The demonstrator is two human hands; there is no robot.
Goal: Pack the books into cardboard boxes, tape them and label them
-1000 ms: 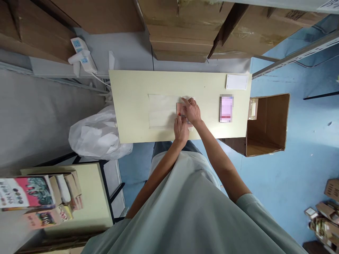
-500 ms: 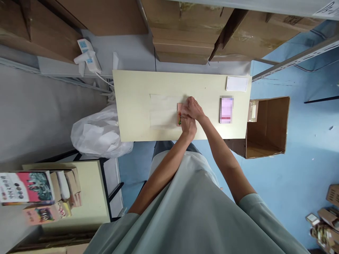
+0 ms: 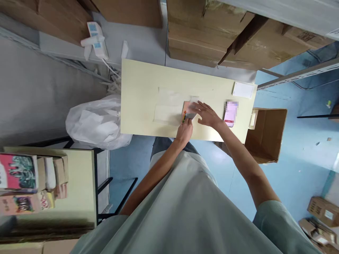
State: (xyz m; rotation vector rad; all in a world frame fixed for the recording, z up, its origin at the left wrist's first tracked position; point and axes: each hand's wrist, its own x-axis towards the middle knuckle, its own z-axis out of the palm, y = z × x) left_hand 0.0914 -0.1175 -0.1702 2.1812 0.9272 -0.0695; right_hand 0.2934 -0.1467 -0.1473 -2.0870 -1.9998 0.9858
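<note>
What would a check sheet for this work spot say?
Surface: pale yellow table, clear flat bag on it.
Job's things: small pink packet at the bag's right end.
Clutter: white card, pink blurred item, far right.
Grippers: left hand at packet's near edge, grip unclear; right hand open, fingertips on packet.
Cables: power strip, white cable behind table's left corner.
Surroundings: open cardboard box right, white sack left, cartons beyond.

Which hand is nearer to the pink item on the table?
Right. The right hand lies just left of the pink item, apart from it; the left hand is farther left, pinching the small orange packet.
</note>
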